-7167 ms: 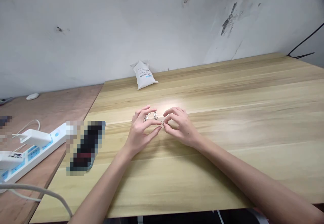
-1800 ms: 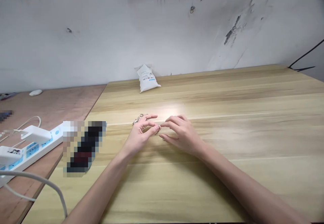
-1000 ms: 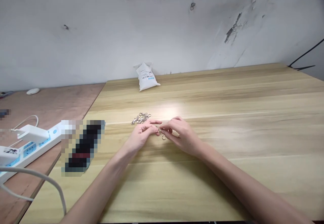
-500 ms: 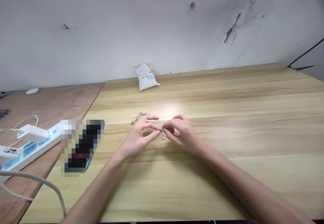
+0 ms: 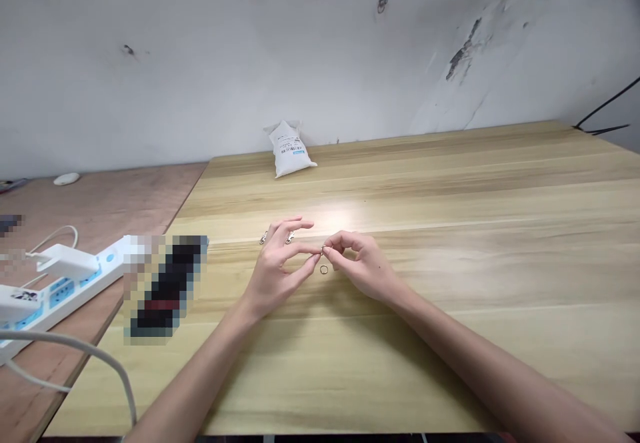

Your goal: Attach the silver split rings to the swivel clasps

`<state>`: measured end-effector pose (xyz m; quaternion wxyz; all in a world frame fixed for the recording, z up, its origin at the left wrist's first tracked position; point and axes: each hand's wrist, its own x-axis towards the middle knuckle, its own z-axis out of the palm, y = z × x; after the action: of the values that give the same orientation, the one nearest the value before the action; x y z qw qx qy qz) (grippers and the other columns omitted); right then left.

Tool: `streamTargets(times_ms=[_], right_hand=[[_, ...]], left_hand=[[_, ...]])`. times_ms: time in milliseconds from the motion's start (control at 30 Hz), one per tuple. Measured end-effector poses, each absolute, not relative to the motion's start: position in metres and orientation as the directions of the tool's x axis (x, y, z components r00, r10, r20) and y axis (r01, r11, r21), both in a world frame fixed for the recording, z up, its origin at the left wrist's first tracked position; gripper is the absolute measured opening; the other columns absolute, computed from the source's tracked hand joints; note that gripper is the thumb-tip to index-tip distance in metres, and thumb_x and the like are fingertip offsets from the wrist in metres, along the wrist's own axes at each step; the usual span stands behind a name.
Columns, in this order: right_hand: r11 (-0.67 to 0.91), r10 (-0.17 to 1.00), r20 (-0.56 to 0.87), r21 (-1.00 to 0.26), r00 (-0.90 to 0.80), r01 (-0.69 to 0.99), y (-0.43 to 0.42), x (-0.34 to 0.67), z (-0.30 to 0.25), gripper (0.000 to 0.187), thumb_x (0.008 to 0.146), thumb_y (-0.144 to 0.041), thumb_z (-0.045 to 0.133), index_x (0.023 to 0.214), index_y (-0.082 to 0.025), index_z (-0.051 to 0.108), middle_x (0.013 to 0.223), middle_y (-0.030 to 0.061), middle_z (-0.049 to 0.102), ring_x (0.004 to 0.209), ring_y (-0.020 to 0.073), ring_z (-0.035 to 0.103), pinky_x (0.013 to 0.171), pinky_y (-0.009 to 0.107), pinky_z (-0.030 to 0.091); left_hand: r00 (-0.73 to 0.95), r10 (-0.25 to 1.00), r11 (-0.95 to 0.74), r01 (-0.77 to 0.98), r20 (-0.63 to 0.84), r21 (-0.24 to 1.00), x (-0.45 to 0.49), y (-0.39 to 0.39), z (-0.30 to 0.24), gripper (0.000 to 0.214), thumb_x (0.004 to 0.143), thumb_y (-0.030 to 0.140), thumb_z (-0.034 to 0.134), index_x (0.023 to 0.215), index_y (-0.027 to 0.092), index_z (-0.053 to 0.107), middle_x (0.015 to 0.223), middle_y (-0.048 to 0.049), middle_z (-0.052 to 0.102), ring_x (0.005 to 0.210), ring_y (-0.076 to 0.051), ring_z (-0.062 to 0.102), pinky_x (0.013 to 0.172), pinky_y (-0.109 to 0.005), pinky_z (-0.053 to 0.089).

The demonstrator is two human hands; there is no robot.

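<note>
My left hand (image 5: 277, 266) pinches with thumb and index fingertip, its other fingers stretched out. Its tip meets that of my right hand (image 5: 363, 263), whose thumb and forefinger are closed on a small metal piece (image 5: 323, 249), mostly hidden by the fingers. Just below the fingertips shows a thin metal ring (image 5: 324, 269); whether it hangs from that piece or lies on the table I cannot tell. Behind my left hand lie several small silvery metal clasps (image 5: 291, 236), partly covered by its fingers.
A white package with a label (image 5: 291, 153) rests near the wall. To the left are a blurred-out phone (image 5: 167, 283) and a white power strip (image 5: 65, 293) with plugs and a looping grey cable (image 5: 107, 361). The wooden table (image 5: 475, 263) meets a brown board (image 5: 145, 196).
My left hand has shifted slightly up and now covers more of the clasps. The right fingers have re-gripped, the forefinger more curled; the fingertips of both hands stay together above the ring.
</note>
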<state>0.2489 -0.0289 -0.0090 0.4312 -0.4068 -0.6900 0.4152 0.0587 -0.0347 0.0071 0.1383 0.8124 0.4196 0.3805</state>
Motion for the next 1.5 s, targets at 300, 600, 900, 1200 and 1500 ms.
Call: streamTargets(times_ms=[300, 600, 900, 1200, 1500], right_hand=[[0.347, 0.903, 0.277, -0.921, -0.327, 0.176, -0.028, 0.248, -0.014, 0.016, 0.092, -0.03, 0.057, 0.082, -0.019, 0.064, 0.064, -0.0008, 0.065, 0.059, 0.013, 0.058, 0.058, 0.027, 0.044], [0.774, 0.632, 0.662, -0.511, -0.403, 0.375, -0.026, 0.248, -0.02, 0.017, 0.094, -0.016, 0.051, 0.08, -0.02, 0.059, 0.07, 0.0012, 0.065, 0.064, 0.0138, 0.054, 0.064, 0.028, 0.043], [0.824, 0.558, 0.665, -0.374, -0.496, 0.425, -0.013, 0.258, -0.022, 0.021, 0.092, -0.009, 0.046, 0.089, -0.02, 0.063, 0.08, 0.0051, 0.065, 0.074, 0.0169, 0.057, 0.068, 0.03, 0.047], [0.749, 0.663, 0.56, -0.505, -0.497, 0.43, -0.014, 0.262, -0.02, 0.011, 0.092, -0.027, 0.06, 0.1, -0.021, 0.062, 0.099, 0.0073, 0.063, 0.085, 0.018, 0.058, 0.079, 0.035, 0.044], [0.818, 0.505, 0.659, -0.16, -0.557, 0.552, -0.009, 0.267, -0.019, 0.014, 0.096, -0.019, 0.054, 0.087, -0.021, 0.065, 0.077, 0.0016, 0.068, 0.077, 0.0165, 0.055, 0.081, 0.034, 0.04]], left_hand=[[0.38, 0.818, -0.573, 0.61, 0.433, 0.547, 0.059, -0.035, 0.005, 0.01, 0.089, 0.018, 0.059, 0.083, 0.023, 0.066, 0.127, -0.0054, 0.058, 0.133, -0.025, 0.041, 0.111, -0.046, 0.036], [0.367, 0.843, -0.523, 0.726, 0.392, 0.446, 0.057, -0.031, 0.003, 0.009, 0.09, 0.019, 0.054, 0.084, 0.021, 0.061, 0.131, -0.0078, 0.056, 0.136, -0.028, 0.037, 0.11, -0.049, 0.033], [0.333, 0.867, -0.494, 0.673, 0.37, 0.55, 0.053, -0.028, 0.003, 0.011, 0.093, 0.024, 0.052, 0.086, 0.022, 0.061, 0.134, -0.0069, 0.053, 0.14, -0.025, 0.033, 0.113, -0.048, 0.031], [0.4, 0.839, -0.544, 0.588, 0.369, 0.599, 0.054, -0.031, 0.004, 0.01, 0.092, 0.021, 0.053, 0.086, 0.023, 0.061, 0.135, -0.0061, 0.052, 0.14, -0.024, 0.033, 0.115, -0.047, 0.03], [0.451, 0.844, -0.535, 0.665, 0.291, 0.522, 0.054, -0.03, 0.001, 0.009, 0.089, 0.019, 0.054, 0.084, 0.022, 0.061, 0.138, -0.0056, 0.053, 0.141, -0.027, 0.032, 0.115, -0.052, 0.027]])
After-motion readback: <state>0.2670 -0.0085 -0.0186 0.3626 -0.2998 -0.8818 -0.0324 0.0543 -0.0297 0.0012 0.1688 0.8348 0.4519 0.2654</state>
